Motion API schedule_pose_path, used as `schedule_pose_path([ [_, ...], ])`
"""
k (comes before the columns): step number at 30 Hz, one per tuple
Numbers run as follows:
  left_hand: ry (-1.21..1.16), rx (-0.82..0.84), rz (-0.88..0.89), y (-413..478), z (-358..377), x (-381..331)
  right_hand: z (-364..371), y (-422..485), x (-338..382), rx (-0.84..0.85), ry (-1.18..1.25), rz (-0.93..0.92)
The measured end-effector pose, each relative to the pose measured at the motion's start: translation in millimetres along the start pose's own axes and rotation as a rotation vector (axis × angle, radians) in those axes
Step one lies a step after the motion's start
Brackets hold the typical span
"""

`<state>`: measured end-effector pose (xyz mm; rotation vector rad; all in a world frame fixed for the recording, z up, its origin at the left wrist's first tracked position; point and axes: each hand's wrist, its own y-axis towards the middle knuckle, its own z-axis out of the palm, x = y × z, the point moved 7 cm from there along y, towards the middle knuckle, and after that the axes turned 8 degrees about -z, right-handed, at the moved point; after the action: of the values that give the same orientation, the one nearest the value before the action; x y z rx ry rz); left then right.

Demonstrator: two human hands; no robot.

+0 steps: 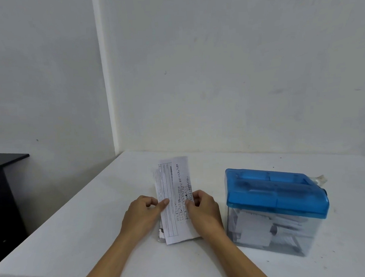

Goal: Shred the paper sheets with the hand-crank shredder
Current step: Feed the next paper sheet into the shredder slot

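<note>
Fingers (164,201) of the left hand (143,213), which reaches in to the right of a dark cabinet (4,188) at the far left edge, pinch the left edge of the paper sheets (172,220). The thumb lies on top of the paper and the other fingers are curled beside it. The sheets form a narrow, loosely stacked pile on the white worktop (77,237), its long side running away from the person. The upper sheets sit slightly askew over those beneath. A printed form with ruled lines shows on the left part, handwriting on the right part.

On the pile's right edge the right hand (203,208) grips the paper in the same way, thumb on top and fingers curled at the edge, so both hands hold the pile between them.

Just right of that hand, near but not touching it, stands the hand-crank shredder (276,197). Its translucent blue lid (271,191) caps a clear bin (303,240) that holds pale cut paper (254,229). A pale part (319,179) juts from the lid's far right corner, too blurred to make out. A plain white wall (216,74) rises behind the worktop.
</note>
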<state>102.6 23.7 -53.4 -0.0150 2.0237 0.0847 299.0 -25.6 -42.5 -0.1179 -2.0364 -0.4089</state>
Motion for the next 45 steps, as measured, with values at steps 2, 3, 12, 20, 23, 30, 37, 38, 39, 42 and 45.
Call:
schedule_pose_path([
  [2,0.005,0.003,0.003,-0.3,-0.3,-0.4,-0.8,-0.8,1.4,-0.010,0.018,0.006],
  [3,0.003,0.006,0.004,-0.8,-0.4,-1.3,-1.1,-0.8,1.3,-0.013,0.022,0.010],
  [12,0.058,-0.144,0.064,-15.4,-9.0,-14.7,0.0,-4.4,32.5,0.015,0.116,-0.060],
  [20,-0.279,0.096,0.244,-59.1,-3.6,-84.4,7.6,-14.2,102.7,0.045,0.284,-0.292],
  [23,-0.320,0.061,0.339,-63.7,-13.5,-118.2,-16.6,-17.6,125.8,0.019,0.326,-0.297],
  [30,-0.493,0.109,0.384,-75.0,-11.3,-197.6,-104.1,-34.0,163.0,0.136,-0.007,-0.335],
  [37,-0.311,0.383,0.421,-77.8,56.2,-250.4,-189.6,-19.1,134.8,0.036,-0.171,-0.303],
  [38,-0.225,0.415,0.423,-76.7,66.3,-248.7,-197.0,-15.0,125.6,0.027,-0.192,-0.290],
  [39,-0.143,0.418,0.423,-75.0,73.3,-245.6,-202.7,-11.4,116.1,0.021,-0.216,-0.277],
  [42,-0.041,0.389,0.404,-68.1,83.8,-233.1,-212.8,-6.9,91.9,0.004,-0.313,-0.236],
  [45,-0.003,0.412,0.394,-65.8,93.2,-222.3,-213.6,-11.1,79.7,0.001,-0.435,-0.245],
])
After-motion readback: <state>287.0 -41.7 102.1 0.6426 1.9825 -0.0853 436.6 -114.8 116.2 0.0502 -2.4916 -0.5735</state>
